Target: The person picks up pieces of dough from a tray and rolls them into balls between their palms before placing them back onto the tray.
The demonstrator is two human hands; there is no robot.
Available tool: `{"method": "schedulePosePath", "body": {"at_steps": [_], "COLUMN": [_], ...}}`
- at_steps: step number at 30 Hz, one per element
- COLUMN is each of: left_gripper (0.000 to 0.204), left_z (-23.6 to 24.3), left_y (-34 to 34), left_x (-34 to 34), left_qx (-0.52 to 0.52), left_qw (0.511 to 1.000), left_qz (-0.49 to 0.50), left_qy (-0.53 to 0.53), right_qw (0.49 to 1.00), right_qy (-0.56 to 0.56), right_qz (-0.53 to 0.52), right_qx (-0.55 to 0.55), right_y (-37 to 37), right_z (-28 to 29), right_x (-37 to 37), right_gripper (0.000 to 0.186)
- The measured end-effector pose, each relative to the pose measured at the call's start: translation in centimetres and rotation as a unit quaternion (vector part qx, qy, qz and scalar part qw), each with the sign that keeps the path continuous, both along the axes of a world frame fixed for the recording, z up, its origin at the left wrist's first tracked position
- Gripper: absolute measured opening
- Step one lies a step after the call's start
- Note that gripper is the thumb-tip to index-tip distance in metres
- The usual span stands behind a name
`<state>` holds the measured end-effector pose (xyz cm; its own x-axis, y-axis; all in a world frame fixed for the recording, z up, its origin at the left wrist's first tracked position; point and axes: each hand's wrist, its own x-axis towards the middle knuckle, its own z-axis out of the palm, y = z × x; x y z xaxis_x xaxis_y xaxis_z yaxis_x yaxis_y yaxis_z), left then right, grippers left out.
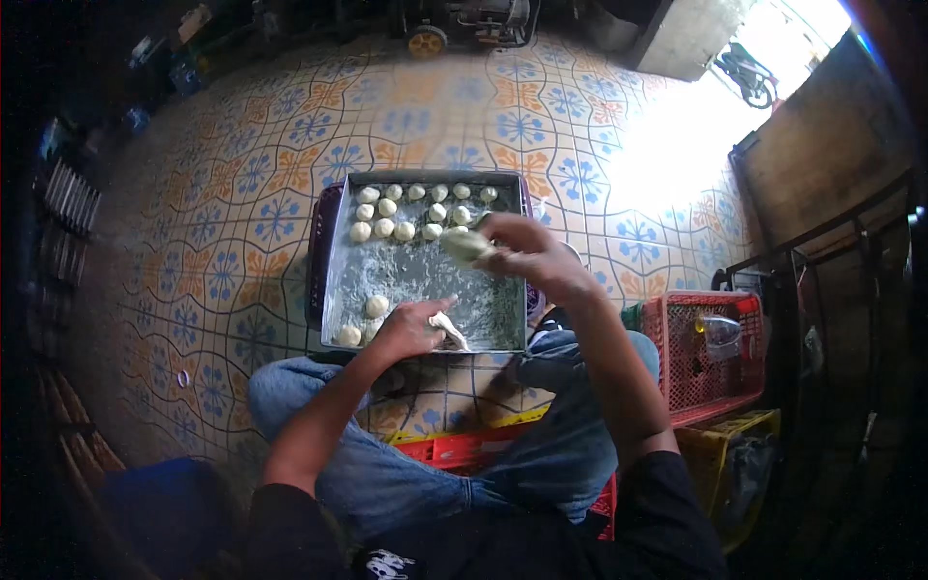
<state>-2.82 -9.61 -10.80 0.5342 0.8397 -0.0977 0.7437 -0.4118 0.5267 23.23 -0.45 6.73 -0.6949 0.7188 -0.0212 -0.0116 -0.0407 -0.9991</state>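
Observation:
A shallow metal tray [338, 280], dusted with white flour, lies in front of me. Rows of round dough balls [404, 231] fill its far part, and a few more dough balls [377, 306] sit at its near left. My left hand [410, 331] is at the tray's near edge, its fingers on a stretched, irregular piece of dough [449, 331]. Above the tray's right side, my right hand [536, 256] grips a pale oval lump of dough [466, 246], blurred by motion. The lump hides part of the tray below it.
A purple crate [317, 266] shows under the tray. A red crate [691, 372] with a clear plastic container [720, 337] stands at my right, a yellow crate [720, 483] nearer. Patterned tiles surround the tray. A wheeled machine [464, 27] stands at the far side.

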Motion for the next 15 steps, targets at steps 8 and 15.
{"method": "schedulePosePath", "body": {"at_steps": [8, 15], "left_gripper": [0.059, 0.026], "left_z": [3.9, 6.4], "left_y": [7.0, 11.3], "left_x": [2.5, 2.0], "left_qx": [-0.436, -0.353], "left_qw": [0.651, 0.682], "left_qz": [0.307, 0.352], "left_qy": [-0.540, -0.535], "right_qw": [0.903, 0.969], "right_qy": [-0.306, -0.113], "right_qz": [-0.091, -0.217], "right_qx": [0.286, -0.022], "right_y": [1.1, 6.7], "right_z": [-12.1, -7.2], "right_x": [-6.5, -6.7], "right_gripper": [0.045, 0.039]}}
